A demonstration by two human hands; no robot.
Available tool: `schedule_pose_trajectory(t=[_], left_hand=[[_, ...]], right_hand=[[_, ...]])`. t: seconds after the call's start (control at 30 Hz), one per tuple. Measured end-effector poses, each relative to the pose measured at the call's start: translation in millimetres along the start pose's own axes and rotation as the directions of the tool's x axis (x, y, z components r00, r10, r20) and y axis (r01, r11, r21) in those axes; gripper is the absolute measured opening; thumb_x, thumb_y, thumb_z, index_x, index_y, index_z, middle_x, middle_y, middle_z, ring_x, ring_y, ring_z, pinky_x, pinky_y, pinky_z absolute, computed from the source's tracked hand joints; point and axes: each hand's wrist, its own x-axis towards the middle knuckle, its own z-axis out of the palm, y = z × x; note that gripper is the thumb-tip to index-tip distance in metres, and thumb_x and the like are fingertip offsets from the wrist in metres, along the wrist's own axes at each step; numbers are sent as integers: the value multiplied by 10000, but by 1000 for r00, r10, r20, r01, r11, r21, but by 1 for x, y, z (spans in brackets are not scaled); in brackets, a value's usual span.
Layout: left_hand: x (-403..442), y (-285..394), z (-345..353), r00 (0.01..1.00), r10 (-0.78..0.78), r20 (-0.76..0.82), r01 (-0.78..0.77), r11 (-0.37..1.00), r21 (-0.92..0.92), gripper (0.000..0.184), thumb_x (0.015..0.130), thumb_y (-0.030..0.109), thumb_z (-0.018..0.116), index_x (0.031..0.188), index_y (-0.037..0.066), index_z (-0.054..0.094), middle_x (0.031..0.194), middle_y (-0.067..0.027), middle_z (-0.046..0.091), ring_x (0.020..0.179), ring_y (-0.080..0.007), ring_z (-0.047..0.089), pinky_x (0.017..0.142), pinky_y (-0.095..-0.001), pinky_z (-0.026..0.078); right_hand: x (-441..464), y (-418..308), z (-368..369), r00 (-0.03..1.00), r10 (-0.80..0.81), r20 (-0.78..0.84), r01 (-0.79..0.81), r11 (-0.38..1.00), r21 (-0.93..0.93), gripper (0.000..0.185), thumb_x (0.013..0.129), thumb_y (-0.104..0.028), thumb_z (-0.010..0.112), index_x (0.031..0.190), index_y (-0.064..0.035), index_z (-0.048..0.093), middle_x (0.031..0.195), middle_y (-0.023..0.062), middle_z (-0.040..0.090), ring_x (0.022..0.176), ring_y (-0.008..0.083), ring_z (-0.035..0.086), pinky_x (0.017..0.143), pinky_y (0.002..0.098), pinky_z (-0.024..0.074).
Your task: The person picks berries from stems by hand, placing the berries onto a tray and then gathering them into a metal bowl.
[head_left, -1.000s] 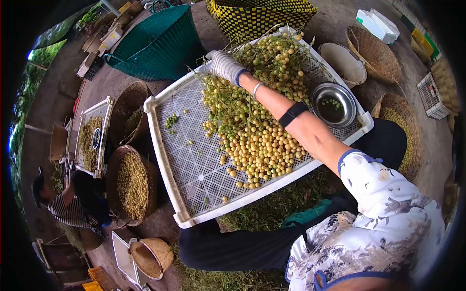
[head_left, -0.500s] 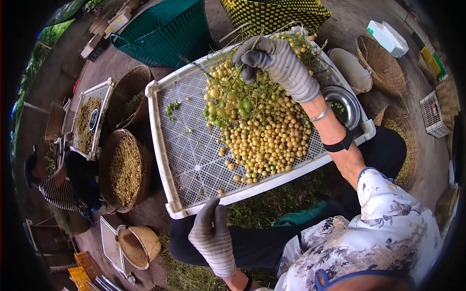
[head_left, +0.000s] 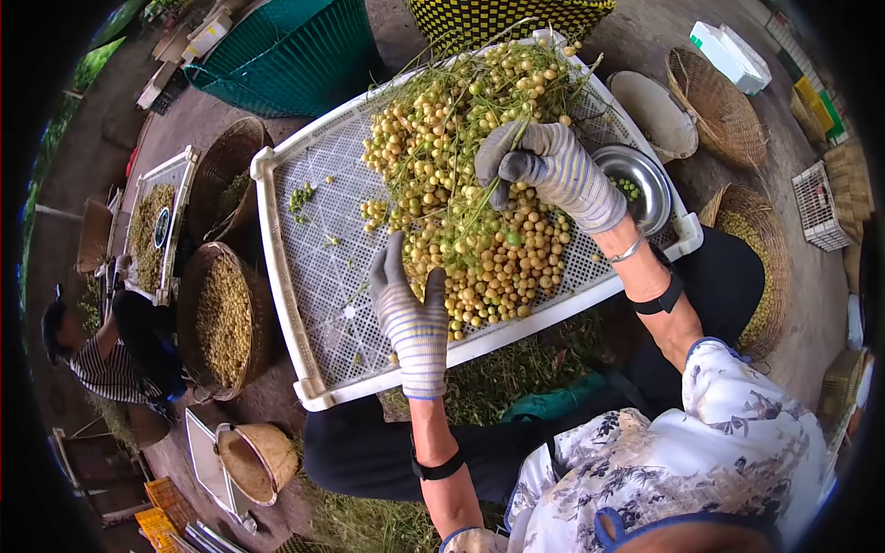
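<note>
The white tray (head_left: 318, 267) bears my heap of fruit (head_left: 442, 138). Over the tray's near rim my left hand (head_left: 410, 318) is spread, seemingly holding nothing; over its middle my right hand (head_left: 560, 180) pinches a sprig (head_left: 464, 247). It should be light and limp, best held by its stems (head_left: 473, 219); the round berries (head_left: 533, 274), probably smooth, could roll or bruise.

produce-sorting yard: fruit (head_left: 530, 267) heaped on mesh tray (head_left: 318, 276), wicker baskets (head_left: 261, 318), plastic crate (head_left: 819, 208), greenery (head_left: 98, 64) beyond.
</note>
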Motion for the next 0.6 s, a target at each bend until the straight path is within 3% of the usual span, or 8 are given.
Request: schedule_pose_trajectory(t=[0.1,0.17,0.3,0.37,0.43,0.5,0.57,0.6], left_hand=[[-15,-45,26,969,-55,241,-82,847,525,490,814,230,704,1277,154,563,1287,-154,554,1184,-368,503,1009,-504,384],[-21,-62,36,954,-118,276,-78,791,607,486,818,254,687,1277,151,562,1328,-169,526,1213,-384,479,1012,-500,379],[-25,-39,20,920,-241,311,-53,707,705,591,822,338,666,1339,98,507,1483,-194,343,1257,-399,428,988,-546,357],[-23,-5,2,976,-35,216,-118,746,655,498,838,313,667,1269,80,580,1369,-198,494,1180,-371,516,983,-512,376],[-22,16,-15,928,-120,352,59,982,178,390,867,292,659,1188,70,646,1143,-173,652,1050,-309,607,949,-438,429],[-19,36,-16,781,-244,575,596,569,-567,428,926,315,627,1188,-22,613,1001,-126,683,967,-188,634,843,-328,506],[-20,39,6,800,-206,563,566,-53,-823,488,943,286,610,1271,-65,523,1053,-125,659,936,-184,644,826,-313,516],[-20,32,12,769,-241,592,594,-72,-801,494,937,244,617,1298,-65,479,1094,-135,641,909,-201,651,836,-305,522]], right_hand=[[-1,8,-7,990,-85,-114,106,974,200,315,894,-322,640,994,-24,661,840,63,676,693,134,659,653,278,541],[-2,6,-12,950,-109,-293,227,885,406,319,903,-320,629,1021,-24,647,872,70,671,713,144,663,670,288,543],[-9,-2,-3,921,-154,-357,208,971,118,324,908,-306,627,1054,-17,632,920,71,665,759,167,672,701,297,562],[-18,0,5,919,-216,-329,239,971,29,289,886,-286,649,1021,-30,658,959,66,664,770,169,673,713,286,578],[-31,-2,15,922,-301,-243,250,943,-218,251,867,-260,666,1002,-49,675,985,63,658,780,171,675,715,281,585],[-48,-16,33,954,-268,-132,199,899,-389,203,792,-189,724,986,-132,706,994,44,639,914,169,639,770,283,554],[-68,-9,42,986,-154,56,159,823,-546,279,742,-141,738,1017,-136,686,1064,45,614,956,225,619,796,295,540],[-81,-5,50,988,-120,98,155,796,-585,321,727,-108,735,1040,-148,681,1086,46,614,975,229,619,805,303,542]])
